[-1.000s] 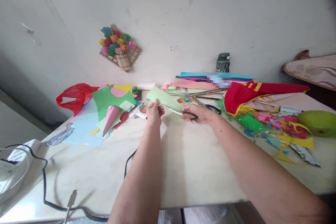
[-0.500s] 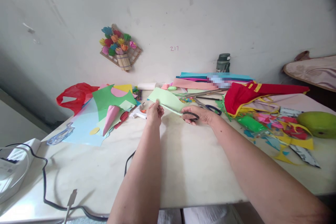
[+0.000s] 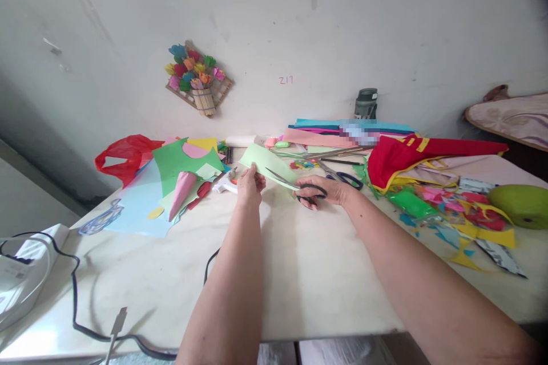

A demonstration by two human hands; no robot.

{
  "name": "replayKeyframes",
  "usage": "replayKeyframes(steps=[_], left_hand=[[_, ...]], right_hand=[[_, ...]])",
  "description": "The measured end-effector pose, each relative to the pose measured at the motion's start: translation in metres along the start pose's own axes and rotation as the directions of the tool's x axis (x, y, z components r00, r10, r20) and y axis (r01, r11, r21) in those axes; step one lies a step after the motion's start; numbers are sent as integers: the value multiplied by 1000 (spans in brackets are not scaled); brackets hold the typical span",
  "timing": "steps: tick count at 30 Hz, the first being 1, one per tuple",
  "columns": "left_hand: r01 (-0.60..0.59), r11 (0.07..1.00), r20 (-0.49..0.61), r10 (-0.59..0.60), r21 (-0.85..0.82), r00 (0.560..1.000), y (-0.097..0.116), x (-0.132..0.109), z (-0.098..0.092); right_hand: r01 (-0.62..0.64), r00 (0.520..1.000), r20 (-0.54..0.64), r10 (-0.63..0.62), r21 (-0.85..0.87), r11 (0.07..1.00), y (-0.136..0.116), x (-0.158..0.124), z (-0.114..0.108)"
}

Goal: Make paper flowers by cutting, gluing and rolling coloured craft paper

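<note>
My left hand (image 3: 250, 185) pinches the near edge of a light green paper sheet (image 3: 266, 163) and holds it above the table. My right hand (image 3: 322, 190) grips black-handled scissors (image 3: 295, 185), whose blades lie open along the sheet's right edge. Both hands hover over the pale table (image 3: 299, 262), close together, just in front of the craft clutter.
Coloured paper sheets and a pink cone (image 3: 182, 185) lie at the left with a red plastic bag (image 3: 124, 154). A white glue gun (image 3: 225, 183), another pair of scissors (image 3: 345, 177), red fabric (image 3: 411, 154), paper scraps and a green fruit (image 3: 520, 205) crowd the back and right. A black cable (image 3: 75, 296) runs across the front left.
The scissor blades have opened and now show along the green sheet's edge. Both hands stay nearly in place.
</note>
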State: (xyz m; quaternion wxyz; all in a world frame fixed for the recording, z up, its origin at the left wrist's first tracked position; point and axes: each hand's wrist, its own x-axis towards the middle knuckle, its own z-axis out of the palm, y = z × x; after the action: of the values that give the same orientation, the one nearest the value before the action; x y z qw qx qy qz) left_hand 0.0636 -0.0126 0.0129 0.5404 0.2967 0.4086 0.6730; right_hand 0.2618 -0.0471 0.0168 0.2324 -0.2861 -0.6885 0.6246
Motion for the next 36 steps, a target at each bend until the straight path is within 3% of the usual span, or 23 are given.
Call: replayKeyframes(steps=[6, 15, 36], left_hand=[[40, 997, -36, -43, -72, 998, 1, 4, -2], [-33, 999, 87, 36, -34, 996, 1, -1, 3], [-69, 995, 60, 74, -78, 995, -2, -1, 4]], right_hand=[[-11, 1000, 10, 12, -37, 999, 4, 2, -1], [6, 994, -105, -16, -101, 995, 1, 8, 4], [-4, 976, -213, -41, -207, 978, 2, 16, 10]])
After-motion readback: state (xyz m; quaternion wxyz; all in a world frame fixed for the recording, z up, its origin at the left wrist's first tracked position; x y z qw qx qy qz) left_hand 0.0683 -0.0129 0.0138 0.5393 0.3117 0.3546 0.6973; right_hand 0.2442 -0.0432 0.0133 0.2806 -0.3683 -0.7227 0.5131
